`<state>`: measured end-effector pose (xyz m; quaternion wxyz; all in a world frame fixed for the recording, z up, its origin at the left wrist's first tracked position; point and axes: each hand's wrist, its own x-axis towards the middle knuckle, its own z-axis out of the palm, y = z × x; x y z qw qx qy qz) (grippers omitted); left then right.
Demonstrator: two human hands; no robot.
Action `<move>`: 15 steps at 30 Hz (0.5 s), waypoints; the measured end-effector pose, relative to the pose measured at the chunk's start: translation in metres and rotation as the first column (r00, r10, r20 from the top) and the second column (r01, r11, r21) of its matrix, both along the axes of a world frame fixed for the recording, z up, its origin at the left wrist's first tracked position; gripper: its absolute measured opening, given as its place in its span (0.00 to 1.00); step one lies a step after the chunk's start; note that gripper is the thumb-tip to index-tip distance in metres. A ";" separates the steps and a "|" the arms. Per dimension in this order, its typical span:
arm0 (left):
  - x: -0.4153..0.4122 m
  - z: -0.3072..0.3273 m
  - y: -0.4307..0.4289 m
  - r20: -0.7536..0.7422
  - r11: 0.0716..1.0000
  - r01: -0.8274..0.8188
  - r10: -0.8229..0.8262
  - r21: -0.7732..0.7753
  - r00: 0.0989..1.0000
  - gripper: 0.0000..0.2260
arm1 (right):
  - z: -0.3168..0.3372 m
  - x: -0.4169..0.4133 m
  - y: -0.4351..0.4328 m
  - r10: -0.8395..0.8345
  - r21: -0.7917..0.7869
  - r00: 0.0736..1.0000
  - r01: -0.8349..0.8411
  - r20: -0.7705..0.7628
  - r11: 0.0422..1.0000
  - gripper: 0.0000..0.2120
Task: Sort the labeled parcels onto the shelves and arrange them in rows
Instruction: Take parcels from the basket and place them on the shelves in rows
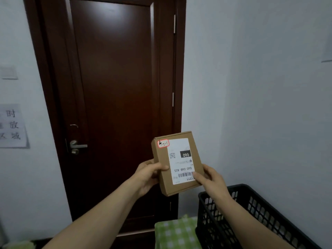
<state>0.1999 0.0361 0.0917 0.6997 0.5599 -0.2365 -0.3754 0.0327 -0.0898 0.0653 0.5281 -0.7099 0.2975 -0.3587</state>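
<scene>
A flat brown cardboard parcel is held up in front of a dark door, tilted, with its white shipping label facing me upside down. The label shows "060" and a barcode, and a small red-edged sticker with handwriting sits at its top left corner. My left hand grips the parcel's left edge, thumb on the front face. My right hand grips the lower right corner, thumb on the barcode. No shelves are in view.
A black plastic mesh basket stands at the lower right against the white wall. A green-and-white checked surface lies beside it at the bottom. The dark wooden door is closed, with a metal handle. Paper notices hang on the left wall.
</scene>
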 end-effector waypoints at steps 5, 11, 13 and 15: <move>0.012 0.000 0.007 -0.009 1.000 -0.017 0.017 -0.006 1.000 0.19 | 0.000 0.014 0.008 0.056 0.059 0.998 -0.058 0.038 0.997 0.16; 0.010 -0.004 0.015 -0.153 0.996 0.008 -0.021 -0.085 0.988 0.18 | -0.003 0.022 0.021 0.071 0.558 0.967 -0.201 0.245 0.805 0.30; 0.007 -0.009 0.017 -0.170 0.994 0.079 -0.091 -0.076 0.981 0.22 | -0.002 0.026 0.030 0.115 0.594 0.939 -0.295 0.323 0.748 0.23; 0.007 -0.011 0.021 -0.115 0.994 0.105 -0.104 0.007 0.988 0.21 | 0.001 0.030 0.031 0.070 0.579 0.928 -0.286 0.366 0.763 0.21</move>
